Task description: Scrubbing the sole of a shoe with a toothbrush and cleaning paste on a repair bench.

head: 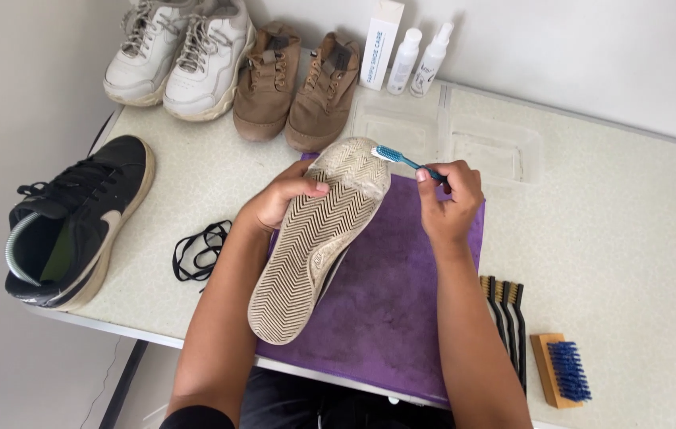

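My left hand (278, 199) grips a shoe (318, 238) turned sole up, its cream herringbone sole facing me, over a purple cloth (390, 306). My right hand (449, 199) holds a blue toothbrush (401, 160), whose bristle head rests on the toe end of the sole. The shoe's upper is hidden underneath.
The matching black shoe (68, 218) stands at the table's left edge, a loose black lace (199, 250) beside it. At the back are white sneakers (175, 52), brown shoes (298, 79), a white box and two bottles (417, 59), and a clear tray (473, 143). Three thin brushes (506, 314) and a wooden brush (560, 369) lie right.
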